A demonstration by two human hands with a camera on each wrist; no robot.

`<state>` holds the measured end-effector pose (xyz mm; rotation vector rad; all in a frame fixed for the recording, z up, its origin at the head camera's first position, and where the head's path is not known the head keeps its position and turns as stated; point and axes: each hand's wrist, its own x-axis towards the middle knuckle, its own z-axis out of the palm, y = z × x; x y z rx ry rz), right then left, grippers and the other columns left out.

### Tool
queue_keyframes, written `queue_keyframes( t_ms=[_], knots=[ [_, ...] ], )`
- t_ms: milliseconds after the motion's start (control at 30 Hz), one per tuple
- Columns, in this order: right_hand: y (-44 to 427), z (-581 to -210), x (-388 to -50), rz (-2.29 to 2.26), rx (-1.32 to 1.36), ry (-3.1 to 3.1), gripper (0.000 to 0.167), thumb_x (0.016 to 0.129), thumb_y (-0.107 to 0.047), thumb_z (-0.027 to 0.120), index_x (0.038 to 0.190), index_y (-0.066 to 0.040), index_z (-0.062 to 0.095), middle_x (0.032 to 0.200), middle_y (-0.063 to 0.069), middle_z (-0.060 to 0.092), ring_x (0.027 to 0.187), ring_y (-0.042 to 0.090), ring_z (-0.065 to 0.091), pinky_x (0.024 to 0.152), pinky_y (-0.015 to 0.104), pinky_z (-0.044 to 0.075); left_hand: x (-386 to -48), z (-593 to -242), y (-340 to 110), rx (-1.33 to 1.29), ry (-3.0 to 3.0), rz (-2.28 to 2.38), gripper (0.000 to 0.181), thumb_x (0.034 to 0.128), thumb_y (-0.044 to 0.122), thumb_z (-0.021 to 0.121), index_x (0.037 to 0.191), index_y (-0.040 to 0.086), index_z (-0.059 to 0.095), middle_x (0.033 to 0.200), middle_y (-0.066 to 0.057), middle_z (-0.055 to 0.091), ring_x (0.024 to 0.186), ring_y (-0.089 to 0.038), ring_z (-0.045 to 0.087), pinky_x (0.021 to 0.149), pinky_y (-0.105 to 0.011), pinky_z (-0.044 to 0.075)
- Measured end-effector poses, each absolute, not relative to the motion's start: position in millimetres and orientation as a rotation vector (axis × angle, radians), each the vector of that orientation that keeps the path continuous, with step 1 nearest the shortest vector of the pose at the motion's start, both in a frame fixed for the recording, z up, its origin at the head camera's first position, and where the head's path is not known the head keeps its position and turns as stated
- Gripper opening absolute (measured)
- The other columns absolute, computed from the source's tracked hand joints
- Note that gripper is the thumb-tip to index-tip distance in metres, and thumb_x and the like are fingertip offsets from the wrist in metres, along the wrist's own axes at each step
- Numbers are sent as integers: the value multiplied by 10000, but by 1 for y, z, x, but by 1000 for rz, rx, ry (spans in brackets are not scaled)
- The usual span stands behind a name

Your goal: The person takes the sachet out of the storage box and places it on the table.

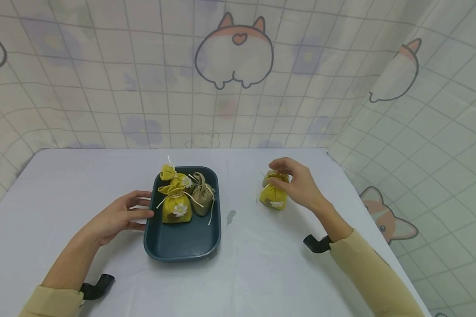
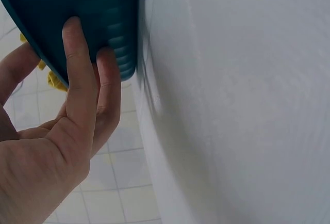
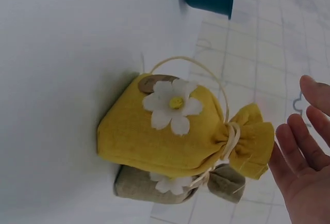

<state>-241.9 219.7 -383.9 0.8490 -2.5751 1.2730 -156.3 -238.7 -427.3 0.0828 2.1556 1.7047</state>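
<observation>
My left hand (image 1: 124,213) rests its fairly straight fingers against the left outer wall of a dark teal tray (image 1: 184,244); the left wrist view shows the fingertips (image 2: 75,33) on that wall. Inside the tray are a front yellow drawstring pouch (image 1: 170,211) with a white flower, another yellow pouch (image 1: 168,172) behind it, and an olive-beige pouch (image 1: 201,198). Beyond the tray's right side, my right hand (image 1: 299,182) hovers by the tied top of a yellow pouch (image 3: 154,141), fingers apart from it in the right wrist view. A beige flowered pouch (image 3: 147,185) stands right beside that one.
A white-covered table (image 1: 246,273) carries everything, with a small grey mark (image 1: 231,216) right of the tray. Behind it hangs a checked curtain (image 1: 150,101) with cartoon animals. Black wrist mounts (image 1: 317,243) stick out near both sleeves.
</observation>
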Motion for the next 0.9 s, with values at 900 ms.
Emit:
queue_keyframes(
  t_ms=[900],
  knots=[
    [121,-402,-267,1499,1310,-2696,398,953,-29,731,1330,3,608,1251,110,674,1166,174,637,1011,394,533,-158,-428,-238,61,2151,1703,742,999,124,671,1565,-52,225,1490,-331,350,1183,-374,581,886,-440,597]
  ],
)
